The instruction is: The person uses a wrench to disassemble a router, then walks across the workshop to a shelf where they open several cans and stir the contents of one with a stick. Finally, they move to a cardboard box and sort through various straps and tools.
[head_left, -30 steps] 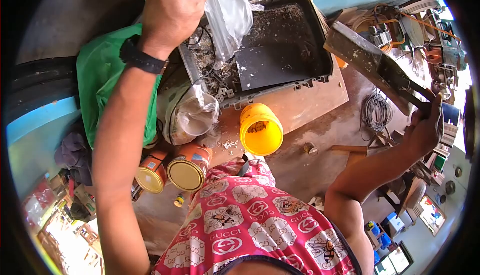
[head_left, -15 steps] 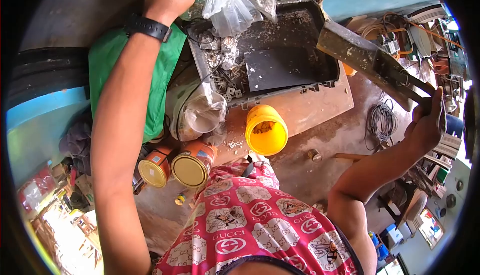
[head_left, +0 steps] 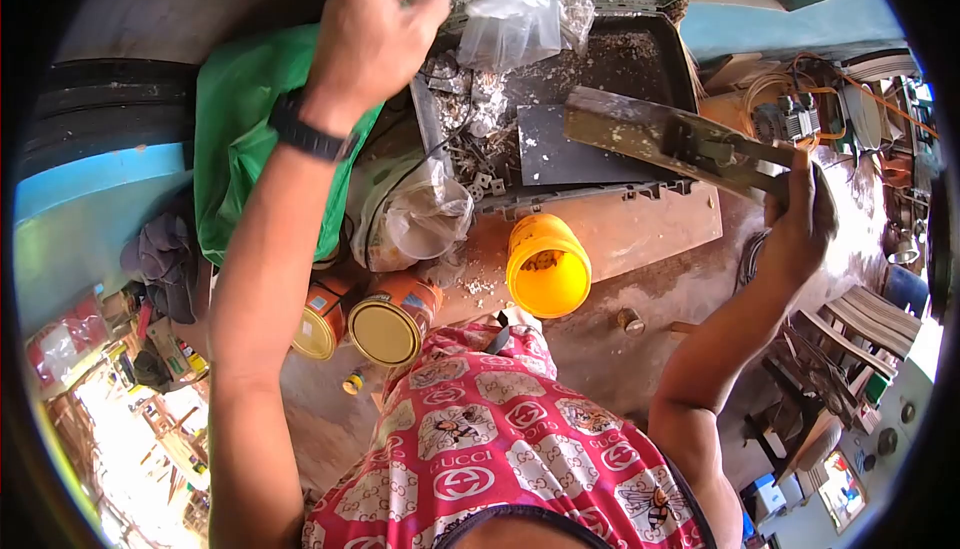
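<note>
My left hand (head_left: 375,39) is raised at the top of the view, a black watch on its wrist, with thumb and fingers apart and nothing in them. To its right, clear plastic bags (head_left: 515,14) hang over the back of an open black case (head_left: 640,59) littered with pale scraps. My right hand (head_left: 810,204) grips the handle end of a long, dusty, flat-bodied tool (head_left: 625,129). That tool reaches leftward over the case's front corner, overlapping a dark flat sheet (head_left: 550,144) inside.
A yellow bucket (head_left: 550,274) lies tipped toward me below the case. Two orange cans (head_left: 385,329), a plastic-lined white tub (head_left: 425,229) and a green bag (head_left: 235,144) are at left. Cables, chairs (head_left: 870,324) and a machine (head_left: 790,119) crowd the right side.
My left hand has come away from the plastic bag, its fingers now spread. My right hand has swung the long tool leftward, over the case.
</note>
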The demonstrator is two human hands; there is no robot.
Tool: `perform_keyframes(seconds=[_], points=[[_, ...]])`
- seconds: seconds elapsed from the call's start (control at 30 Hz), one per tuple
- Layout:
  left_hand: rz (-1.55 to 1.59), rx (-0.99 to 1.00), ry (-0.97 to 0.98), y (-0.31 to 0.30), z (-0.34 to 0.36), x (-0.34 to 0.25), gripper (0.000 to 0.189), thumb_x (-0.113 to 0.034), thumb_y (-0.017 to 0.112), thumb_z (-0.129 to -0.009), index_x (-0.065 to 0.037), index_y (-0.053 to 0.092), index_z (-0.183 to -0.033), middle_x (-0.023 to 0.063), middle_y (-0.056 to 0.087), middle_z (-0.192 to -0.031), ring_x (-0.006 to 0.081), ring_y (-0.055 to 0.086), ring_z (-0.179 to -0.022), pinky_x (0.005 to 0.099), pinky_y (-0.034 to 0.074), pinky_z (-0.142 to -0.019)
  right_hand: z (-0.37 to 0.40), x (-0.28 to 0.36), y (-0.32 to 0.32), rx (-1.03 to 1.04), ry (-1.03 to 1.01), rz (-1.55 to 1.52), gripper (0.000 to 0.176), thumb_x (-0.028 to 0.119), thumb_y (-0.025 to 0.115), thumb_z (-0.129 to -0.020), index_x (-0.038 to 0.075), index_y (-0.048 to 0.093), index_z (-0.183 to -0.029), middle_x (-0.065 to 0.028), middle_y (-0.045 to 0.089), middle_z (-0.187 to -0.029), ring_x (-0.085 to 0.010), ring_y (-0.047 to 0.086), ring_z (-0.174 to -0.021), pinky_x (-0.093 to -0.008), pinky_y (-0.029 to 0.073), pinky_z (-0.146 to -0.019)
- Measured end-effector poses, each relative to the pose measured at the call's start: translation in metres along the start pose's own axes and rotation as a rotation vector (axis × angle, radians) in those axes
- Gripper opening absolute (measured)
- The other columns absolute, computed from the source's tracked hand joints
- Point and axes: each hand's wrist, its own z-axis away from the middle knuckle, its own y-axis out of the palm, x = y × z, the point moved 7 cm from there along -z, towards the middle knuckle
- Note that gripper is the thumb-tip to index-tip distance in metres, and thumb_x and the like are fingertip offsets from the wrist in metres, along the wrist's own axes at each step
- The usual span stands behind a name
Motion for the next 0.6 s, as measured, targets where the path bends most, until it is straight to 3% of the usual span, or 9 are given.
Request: perform_keyframes(seconds=[0.03,0.1,0.17,0.4,0.6], points=[[-0.002,0.002,-0.006,-0.009,0.010,0.001,0.026,-0.014,0.070,-0.093,0.000,0.070,-0.114,0.0137,0.072,-0.119,0.0255,0.072,-0.103,0.0373,0.057,-0.087,0.000,-0.002,0.010,0.005,0.004,0.003,0.030,0.035,0.073,-0.096,0.005,0.074,-0.094,0.0035,0.061,-0.073,-0.0027,0.045,-0.059,-0.0204,0.030,-0.050],[-0.293,-0.036,0.173,-0.027,0.036,-0.016,0.021,-0.015,0.070,-0.090,-0.001,0.072,-0.105,0.0220,0.071,-0.115,0.0362,0.070,-0.105,0.0429,0.055,-0.090,-0.001,0.000,0.034,0.123,-0.073,-0.038,0.030,0.033,0.069,-0.099,0.004,0.074,-0.094,0.0033,0.061,-0.072,-0.0023,0.045,-0.060,-0.0206,0.031,-0.050],[-0.311,0.046,0.051,-0.046,0.060,-0.008,0.023,-0.008,0.072,-0.089,0.002,0.070,-0.110,0.0200,0.065,-0.132,0.0344,0.065,-0.118,0.0400,0.051,-0.099,-0.004,0.000,0.057,0.259,-0.025,-0.074,0.029,0.030,0.067,-0.100,0.003,0.075,-0.093,0.0033,0.060,-0.068,-0.0031,0.047,-0.057,-0.0219,0.032,-0.049],[-0.367,0.013,-0.123,-0.097,0.123,-0.005,0.016,-0.005,0.068,-0.091,0.002,0.070,-0.106,0.0172,0.072,-0.117,0.0313,0.069,-0.106,0.0394,0.052,-0.095,-0.018,-0.019,0.127,0.411,-0.053,0.055,0.033,0.031,0.068,-0.100,0.000,0.074,-0.093,0.0004,0.056,-0.061,-0.0054,0.046,-0.049,-0.0229,0.035,-0.047],[-0.363,0.053,-0.191,-0.106,0.155,-0.014,0.015,-0.001,0.066,-0.092,0.003,0.070,-0.106,0.0167,0.072,-0.115,0.0279,0.069,-0.108,0.0373,0.051,-0.097,-0.042,-0.042,0.133,0.370,0.040,-0.071,0.031,0.030,0.068,-0.100,0.000,0.076,-0.099,0.0017,0.056,-0.064,-0.0055,0.045,-0.051,-0.0223,0.033,-0.046]])
